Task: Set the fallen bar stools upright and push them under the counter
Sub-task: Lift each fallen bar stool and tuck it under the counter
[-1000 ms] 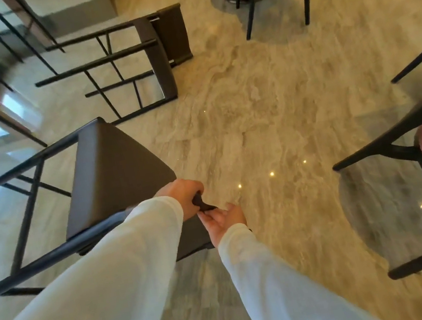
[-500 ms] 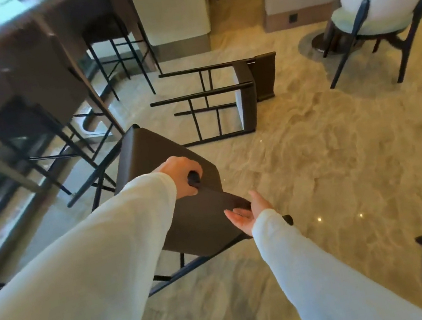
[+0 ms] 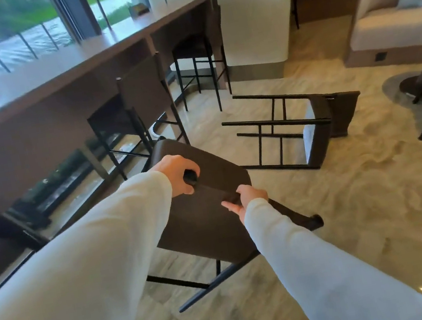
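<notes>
Both hands are on the near stool [image 3: 208,216], which is tilted, partway between lying and standing, just out from the counter [image 3: 74,62]. The left hand [image 3: 177,175] is closed around the top of one black back post; the right hand [image 3: 248,200] grips the upper edge of the backrest, fingers curled over it and thumb out. The frame is thin dark metal with a padded brown seat, so it should be rigid and moderately heavy, top-heavy once vertical, with slim feet that may skid on the glossy stone floor [image 3: 367,203]. The post tops and back rail look like the best holds, giving leverage without stressing the upholstery. A second stool [image 3: 297,130] lies on its side further out, and its back rail or a leg offers the obvious hold.
</notes>
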